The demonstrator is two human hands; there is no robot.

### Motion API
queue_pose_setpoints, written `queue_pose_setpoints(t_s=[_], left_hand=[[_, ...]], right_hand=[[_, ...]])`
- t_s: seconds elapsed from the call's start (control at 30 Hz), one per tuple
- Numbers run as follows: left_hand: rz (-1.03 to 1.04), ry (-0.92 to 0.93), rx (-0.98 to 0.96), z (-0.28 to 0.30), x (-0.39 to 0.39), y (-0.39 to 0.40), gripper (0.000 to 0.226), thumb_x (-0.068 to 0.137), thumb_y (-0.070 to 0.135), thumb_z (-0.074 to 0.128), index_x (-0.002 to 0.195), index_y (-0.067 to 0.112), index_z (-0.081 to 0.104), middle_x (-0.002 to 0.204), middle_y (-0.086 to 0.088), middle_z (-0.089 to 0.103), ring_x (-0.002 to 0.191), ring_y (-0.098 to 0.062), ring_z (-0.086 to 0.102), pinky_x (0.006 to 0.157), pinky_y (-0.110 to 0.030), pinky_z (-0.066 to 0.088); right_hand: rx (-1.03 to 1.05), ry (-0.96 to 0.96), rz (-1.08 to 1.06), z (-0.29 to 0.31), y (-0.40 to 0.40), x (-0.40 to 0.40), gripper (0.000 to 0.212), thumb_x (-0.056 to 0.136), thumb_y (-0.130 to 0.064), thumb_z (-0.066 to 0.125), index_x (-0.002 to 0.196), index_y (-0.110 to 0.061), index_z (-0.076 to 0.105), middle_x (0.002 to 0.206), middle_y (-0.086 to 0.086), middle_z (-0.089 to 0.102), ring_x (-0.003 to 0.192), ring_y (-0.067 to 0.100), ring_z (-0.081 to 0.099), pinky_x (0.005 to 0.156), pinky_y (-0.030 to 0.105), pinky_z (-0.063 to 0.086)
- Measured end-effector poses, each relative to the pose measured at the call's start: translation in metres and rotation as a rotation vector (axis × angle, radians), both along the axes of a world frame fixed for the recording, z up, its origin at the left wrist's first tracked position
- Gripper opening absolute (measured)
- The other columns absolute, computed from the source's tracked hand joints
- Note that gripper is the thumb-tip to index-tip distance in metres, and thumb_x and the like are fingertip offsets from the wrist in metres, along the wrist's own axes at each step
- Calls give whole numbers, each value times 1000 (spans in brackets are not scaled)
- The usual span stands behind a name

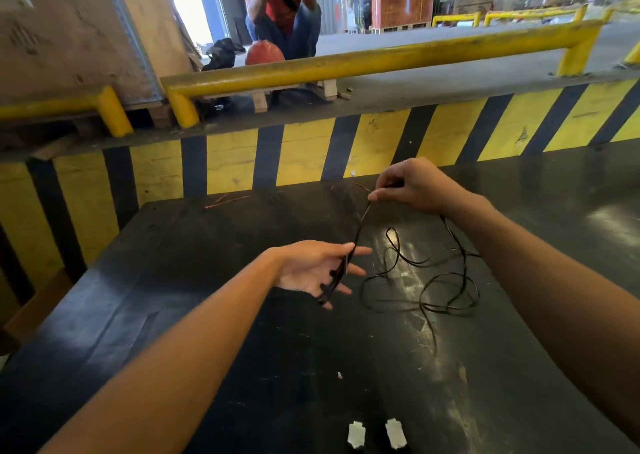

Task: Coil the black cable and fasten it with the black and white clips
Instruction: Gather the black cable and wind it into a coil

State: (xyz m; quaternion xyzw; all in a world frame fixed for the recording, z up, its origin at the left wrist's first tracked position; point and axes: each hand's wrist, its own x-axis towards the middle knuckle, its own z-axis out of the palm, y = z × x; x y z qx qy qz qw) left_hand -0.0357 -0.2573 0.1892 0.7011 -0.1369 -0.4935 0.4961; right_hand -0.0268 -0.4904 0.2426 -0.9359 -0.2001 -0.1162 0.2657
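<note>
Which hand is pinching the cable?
The right hand pinches it; the left hand is open, the cable just lying across its palm.

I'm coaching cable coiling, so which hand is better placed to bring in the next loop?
Right. The right hand pinches the black cable, and the loose slack lies on that side. The left hand lies open with strands across it.
</note>
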Motion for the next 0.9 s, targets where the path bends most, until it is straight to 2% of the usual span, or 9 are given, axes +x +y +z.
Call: queue_pose_setpoints(t_s=[0.13,0.23,0.3,0.43,0.53,0.63,0.73,0.8,0.9], left_hand=[[38,230,-478,14,-3,2,45,95,46,31,137,38,45,142,-6,51,125,-39,51,93,-65,41],[281,143,-737,32,-6,-8,44,97,44,28,139,37,40,148,-7,41,127,-37,48,91,-63,45],[529,27,-808,38,0,-12,45,100,42,26,143,35,32,153,-6,29,137,-38,34,95,-66,39],[656,-391,-369,14,18,2,47,100,41,29,146,33,31,153,-4,31,140,-31,29,107,-66,23],[487,-525,-64,-5,14,12,47,100,42,30,146,33,33,121,12,46,114,-9,43,101,-53,32],[267,-448,159,-15,8,17,45,100,41,31,144,31,38,151,3,34,137,-22,32,108,-51,26],[127,-219,150,-12,-3,17,34,100,41,32,129,35,49,145,-4,40,123,-26,45,95,-49,40],[39,-75,57,-9,-10,11,36,99,44,32,132,42,46,146,-1,39,130,-29,43,98,-56,40],[14,96,-200,-3,-18,2,37,97,46,30,130,44,47,141,0,47,130,-32,47,100,-63,38]], right_hand=[[195,17,-144,-48,13,6,24,89,-36,56,78,-17,66,68,3,62,63,18,56,55,27,40],[147,271,-36,-100,49,-14,39,97,-35,40,83,-10,68,82,11,69,78,23,64,71,37,50],[87,418,85,-114,72,-39,39,98,-39,34,83,-19,64,77,-1,62,74,11,58,70,30,46],[-110,416,232,-97,68,-47,33,97,-40,35,75,-24,54,64,-10,48,62,5,49,62,23,37],[-230,333,251,-65,40,-34,30,95,-36,46,66,-28,49,61,-11,47,56,3,47,57,23,35],[-101,348,168,-40,7,-20,23,90,-35,55,80,-18,66,63,-12,55,52,-2,50,57,17,38],[8,286,65,-28,-17,-5,24,86,-36,60,88,-15,71,71,-1,64,61,4,56,60,25,45],[23,176,-17,-34,-20,3,22,84,-38,63,89,-19,72,82,0,70,76,11,63,70,31,50],[113,108,-113,-59,-6,7,23,85,-39,62,83,-18,71,74,0,67,66,14,58,61,29,44]])
